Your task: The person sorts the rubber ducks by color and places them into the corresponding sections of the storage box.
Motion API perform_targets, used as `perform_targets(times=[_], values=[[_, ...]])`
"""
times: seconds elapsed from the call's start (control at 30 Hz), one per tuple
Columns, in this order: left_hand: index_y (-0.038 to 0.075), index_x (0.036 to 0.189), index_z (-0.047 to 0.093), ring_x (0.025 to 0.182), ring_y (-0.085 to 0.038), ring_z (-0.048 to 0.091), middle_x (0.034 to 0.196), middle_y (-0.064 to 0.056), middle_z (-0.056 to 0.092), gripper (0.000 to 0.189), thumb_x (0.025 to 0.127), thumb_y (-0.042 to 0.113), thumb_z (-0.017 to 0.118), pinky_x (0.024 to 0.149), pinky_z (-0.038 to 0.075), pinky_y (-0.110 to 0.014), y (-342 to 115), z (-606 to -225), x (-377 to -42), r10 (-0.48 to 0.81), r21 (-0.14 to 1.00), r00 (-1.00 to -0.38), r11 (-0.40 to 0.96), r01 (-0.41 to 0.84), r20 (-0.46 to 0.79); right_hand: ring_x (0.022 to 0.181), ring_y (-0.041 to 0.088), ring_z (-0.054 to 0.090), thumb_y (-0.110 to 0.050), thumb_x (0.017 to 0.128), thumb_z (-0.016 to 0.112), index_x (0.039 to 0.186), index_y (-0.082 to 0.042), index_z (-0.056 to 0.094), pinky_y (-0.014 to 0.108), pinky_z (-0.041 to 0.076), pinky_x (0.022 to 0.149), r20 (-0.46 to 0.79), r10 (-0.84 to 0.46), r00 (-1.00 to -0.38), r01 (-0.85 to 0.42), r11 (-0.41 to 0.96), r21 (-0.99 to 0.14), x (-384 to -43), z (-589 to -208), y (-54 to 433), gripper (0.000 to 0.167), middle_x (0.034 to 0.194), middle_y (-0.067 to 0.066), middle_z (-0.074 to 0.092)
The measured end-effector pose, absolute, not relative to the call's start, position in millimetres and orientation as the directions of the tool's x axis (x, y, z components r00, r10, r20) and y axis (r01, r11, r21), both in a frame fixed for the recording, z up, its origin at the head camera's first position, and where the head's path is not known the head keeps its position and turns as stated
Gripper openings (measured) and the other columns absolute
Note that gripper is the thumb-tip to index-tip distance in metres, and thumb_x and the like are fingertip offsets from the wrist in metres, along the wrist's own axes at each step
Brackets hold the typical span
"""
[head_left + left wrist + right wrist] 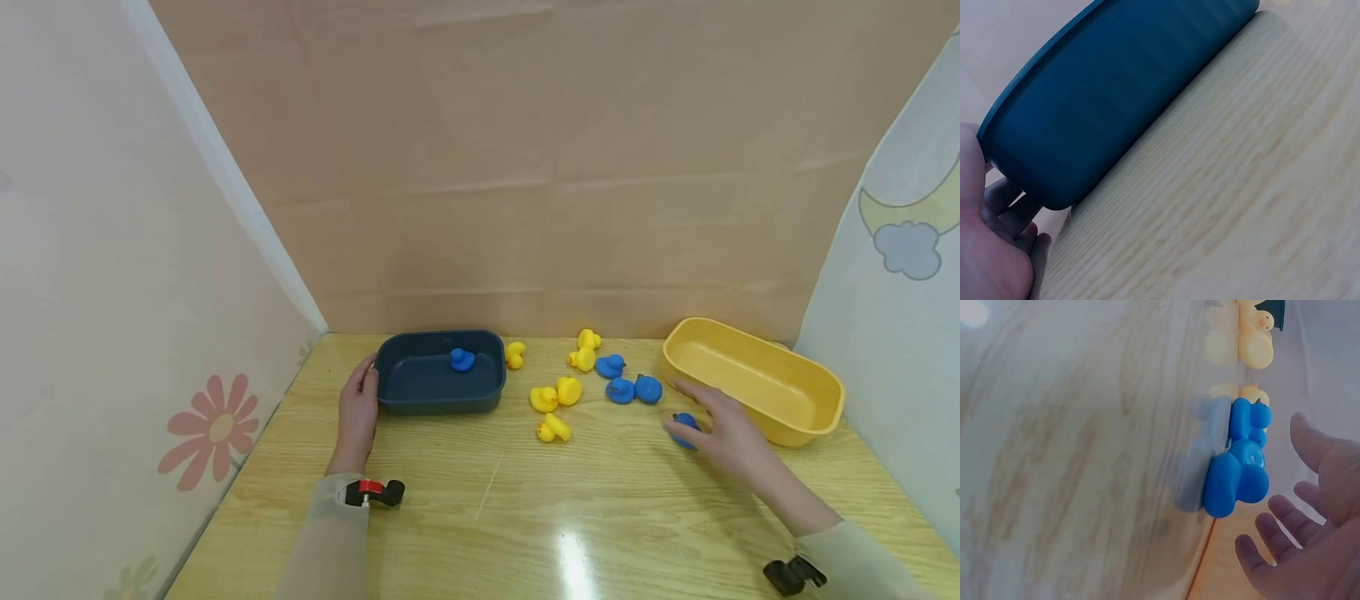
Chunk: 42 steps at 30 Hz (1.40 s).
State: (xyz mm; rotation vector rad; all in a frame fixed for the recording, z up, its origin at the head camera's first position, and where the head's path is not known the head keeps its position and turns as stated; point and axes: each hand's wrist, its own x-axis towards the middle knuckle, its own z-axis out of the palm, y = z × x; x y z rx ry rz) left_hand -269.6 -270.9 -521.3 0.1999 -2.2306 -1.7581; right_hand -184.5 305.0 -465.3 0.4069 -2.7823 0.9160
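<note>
At the left end of a dark blue bin (438, 408), my left hand (358, 412) holds its side, thumb by the rim; the bin wall (1104, 94) partly hides the fingers in the left wrist view. One blue rubber duck (462, 360) sits inside. My right hand (723, 425) hovers with spread fingers over another blue rubber duck (685, 430), partly covering it in the head view. In the right wrist view, that palm (1316, 556) holds nothing, with a blue duck (1235, 481) just beyond the fingertips.
Several yellow rubber ducks (543, 399) lie scattered between the bins. More blue ducks (620, 390) sit right of them. A yellow bin (750, 375) stands angled at the back right, behind my right hand. A brown backdrop (555, 167) rises behind the wooden table (450, 508).
</note>
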Motion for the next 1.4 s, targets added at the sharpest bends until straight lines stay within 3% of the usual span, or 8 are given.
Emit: perform_targets(times=[0.23, 0.37, 0.57, 0.67, 0.93, 1.4], values=[[0.019, 0.165, 0.055, 0.161, -0.026, 0.037, 0.17, -0.006, 0.047, 0.049, 0.12, 0.036, 0.047, 0.131, 0.03, -0.05, -271.3, -521.5, -270.1, -0.285, 0.967, -0.948, 0.243, 0.075, 0.145, 0.122, 0.054, 0.064, -0.017, 0.097, 0.088, 0.154, 0.011, 0.053, 0.064, 0.057, 0.096, 0.233, -0.211, -0.949, -0.308, 0.768, -0.562, -181.7, -476.2, 315.4, 0.073, 0.144, 0.034, 0.061], [0.019, 0.165, 0.054, 0.161, -0.026, 0.036, 0.17, -0.005, 0.047, 0.048, 0.12, 0.036, 0.046, 0.131, 0.03, -0.05, -271.7, -521.6, -270.0, -0.281, 0.966, -0.948, 0.246, 0.08, 0.15, 0.119, 0.048, 0.067, -0.018, 0.098, 0.088, 0.154, 0.011, 0.054, 0.047, 0.063, 0.092, 0.185, -0.208, -0.961, -0.277, 0.768, -0.578, -178.7, -479.6, 320.1, 0.071, 0.139, 0.032, 0.063], [0.02, 0.165, 0.054, 0.161, -0.025, 0.036, 0.17, -0.005, 0.047, 0.048, 0.12, 0.035, 0.046, 0.131, 0.03, -0.05, -271.3, -521.2, -269.5, -0.279, 0.966, -0.949, 0.245, 0.079, 0.149, 0.114, 0.039, 0.069, -0.017, 0.096, 0.089, 0.151, 0.009, 0.059, 0.017, 0.055, 0.09, 0.2, -0.212, -0.957, -0.289, 0.766, -0.574, -178.7, -488.2, 326.8, 0.068, 0.137, 0.029, 0.067], [0.019, 0.165, 0.054, 0.161, -0.026, 0.036, 0.17, -0.006, 0.047, 0.049, 0.12, 0.036, 0.046, 0.131, 0.03, -0.05, -271.3, -521.2, -269.3, -0.28, 0.966, -0.948, 0.246, 0.08, 0.15, 0.113, 0.033, 0.07, -0.017, 0.094, 0.091, 0.149, 0.007, 0.062, 0.007, 0.048, 0.089, 0.218, -0.204, -0.954, -0.294, 0.772, -0.564, -179.1, -491.8, 328.7, 0.066, 0.135, 0.026, 0.069], [0.018, 0.165, 0.054, 0.161, -0.026, 0.037, 0.17, -0.006, 0.047, 0.049, 0.12, 0.036, 0.046, 0.131, 0.03, -0.05, -271.3, -522.3, -269.4, -0.281, 0.964, -0.948, 0.254, 0.079, 0.152, 0.124, 0.047, 0.066, -0.023, 0.098, 0.087, 0.149, 0.006, 0.063, 0.005, 0.043, 0.091, 0.154, -0.196, -0.969, -0.249, 0.773, -0.584, -181.5, -494.0, 333.3, 0.063, 0.139, 0.029, 0.067], [0.016, 0.166, 0.053, 0.161, -0.028, 0.036, 0.171, -0.006, 0.046, 0.05, 0.12, 0.035, 0.047, 0.131, 0.03, -0.051, -271.7, -522.7, -269.8, -0.279, 0.967, -0.949, 0.244, 0.077, 0.147, 0.127, 0.05, 0.066, -0.025, 0.097, 0.089, 0.147, 0.008, 0.063, 0.011, 0.047, 0.091, 0.106, -0.19, -0.976, -0.217, 0.797, -0.564, -183.9, -495.6, 337.3, 0.065, 0.14, 0.03, 0.067]])
